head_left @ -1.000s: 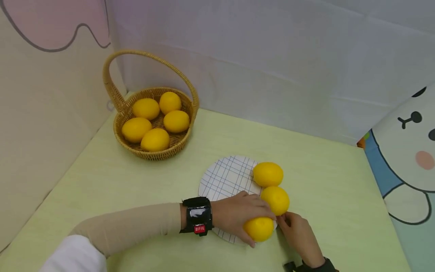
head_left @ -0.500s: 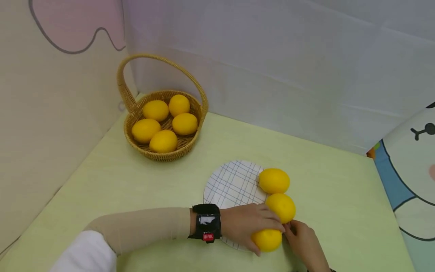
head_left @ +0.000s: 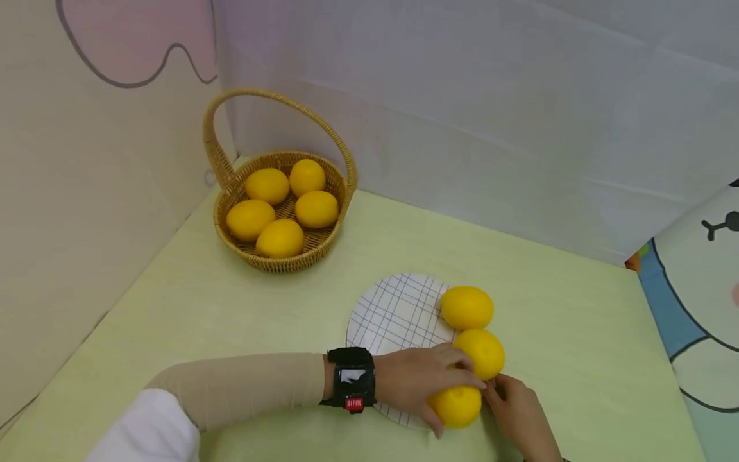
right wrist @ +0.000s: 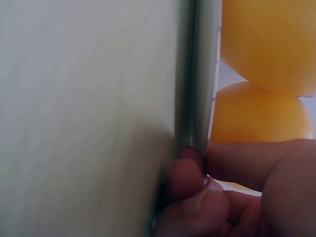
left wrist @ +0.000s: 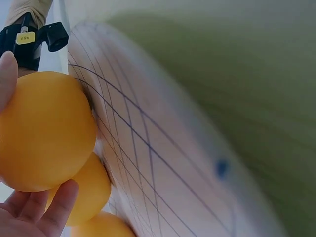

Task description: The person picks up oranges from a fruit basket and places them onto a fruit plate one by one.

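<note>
Five yellow oval lemons (head_left: 280, 239) lie in the woven wicker basket (head_left: 271, 263); three matching lemons (head_left: 484, 354) line the right side of the round white blue-checked plate (head_left: 392, 314); the left hand (head_left: 417, 380) grips the nearest lemon (head_left: 458, 410); the right hand (head_left: 519, 414) pinches the plate's rim; work looks part-done, neither hold released.

The person's left hand (head_left: 420, 380) partly covers the nearest smooth yellow lemon (head_left: 460, 409) and the round white plate with blue grid lines (head_left: 398, 314). From the left wrist, the plate's near rim blurs, and I can't make out its small blue spot (left wrist: 222, 169). The right hand (head_left: 516, 410) is cut off below the wrist, the white cartoon face (head_left: 701, 282) at right.
</note>
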The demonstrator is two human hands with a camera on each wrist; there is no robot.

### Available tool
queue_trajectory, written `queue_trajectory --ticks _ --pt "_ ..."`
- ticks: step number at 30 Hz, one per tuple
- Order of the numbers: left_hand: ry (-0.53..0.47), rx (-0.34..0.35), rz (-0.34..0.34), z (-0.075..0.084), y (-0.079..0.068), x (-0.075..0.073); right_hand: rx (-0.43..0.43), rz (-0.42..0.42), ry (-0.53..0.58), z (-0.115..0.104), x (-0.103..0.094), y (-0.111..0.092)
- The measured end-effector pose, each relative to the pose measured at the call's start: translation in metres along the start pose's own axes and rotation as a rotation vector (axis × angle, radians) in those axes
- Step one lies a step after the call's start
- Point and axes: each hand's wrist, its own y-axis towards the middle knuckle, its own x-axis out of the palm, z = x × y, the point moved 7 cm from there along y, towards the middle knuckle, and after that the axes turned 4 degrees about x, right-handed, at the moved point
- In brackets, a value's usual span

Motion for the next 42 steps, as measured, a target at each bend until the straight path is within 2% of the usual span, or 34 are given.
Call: queue_trajectory --ticks 3,21,36,42 --pt "0.004 -0.015 -0.001 -0.002 0.000 0.000 0.000 0.003 -0.001 0.000 -0.001 0.000" --pt "0.004 0.000 0.026 -0.003 -0.004 -0.007 0.012 0.012 0.017 0.001 -0.001 -0.001" --pt "-0.032 -0.015 -0.040 -0.007 -0.009 -0.006 0.006 0.006 0.040 0.002 0.002 -0.001" --pt "-0.033 -0.029 -0.012 -0.009 -0.011 -0.016 0.002 0.010 0.041 0.002 0.002 -0.001"
